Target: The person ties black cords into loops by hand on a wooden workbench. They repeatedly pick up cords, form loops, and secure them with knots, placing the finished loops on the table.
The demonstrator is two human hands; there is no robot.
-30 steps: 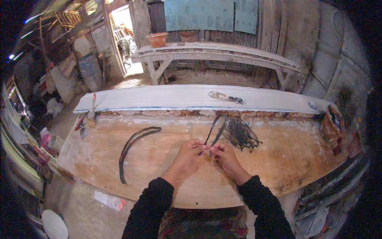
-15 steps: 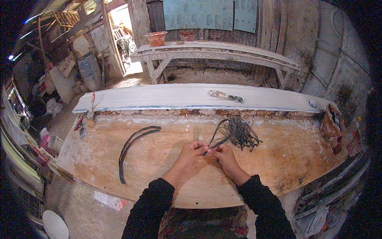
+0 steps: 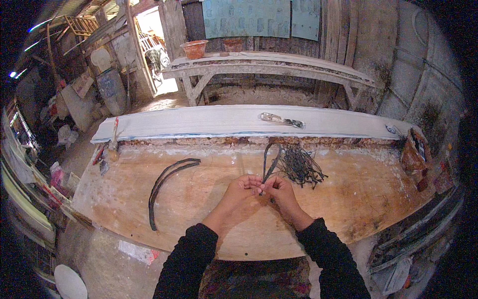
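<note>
My left hand [image 3: 242, 192] and my right hand [image 3: 281, 193] meet at the middle of the wooden board, fingers pinched together. Between them they grip the ends of a black strip [image 3: 265, 162], whose loop stands up beyond my fingertips. Just to the right of that loop lies a tangled heap of thin black strips [image 3: 302, 167]. Off to the left, a curved pair of longer black strips [image 3: 162, 185] rests on the wood. The exact spot where my fingers press the strip is partly hidden.
Along the far side of the wooden board [image 3: 114, 199] runs a white slab [image 3: 199, 122] with a stained knife-like tool [image 3: 281, 120] on it. A brush [image 3: 114, 139] leans at the left end. At the right stands a brown container [image 3: 414, 152]. Behind is a bench [image 3: 279, 65] with pots [image 3: 194, 49].
The loop of black strip has drawn away from the heap and now stands more upright. Both hands have shifted only slightly, still pinched together.
</note>
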